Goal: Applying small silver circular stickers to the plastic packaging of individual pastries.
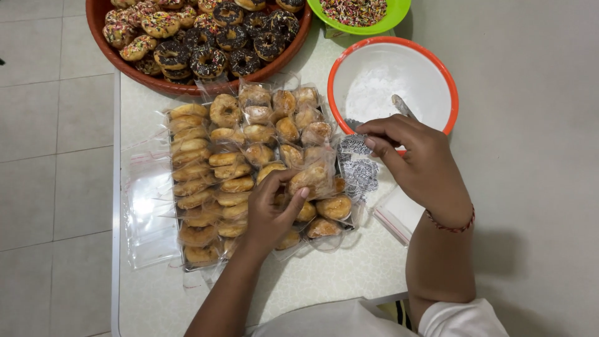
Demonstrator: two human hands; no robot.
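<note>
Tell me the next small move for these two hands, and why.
Probably lift the bagged plain doughnut clear of the pile. The left hand already pinches it at the front of the packed rows on the tray, while the right hand is busy at the rim of the orange-rimmed bowl, fingers on a spoon handle above the white powder.

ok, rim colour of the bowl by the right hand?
Orange rim, white inside; head view.

White table (324, 274), doughnut tray (187, 265), 3 bowls, empty bags (150, 212)
</note>
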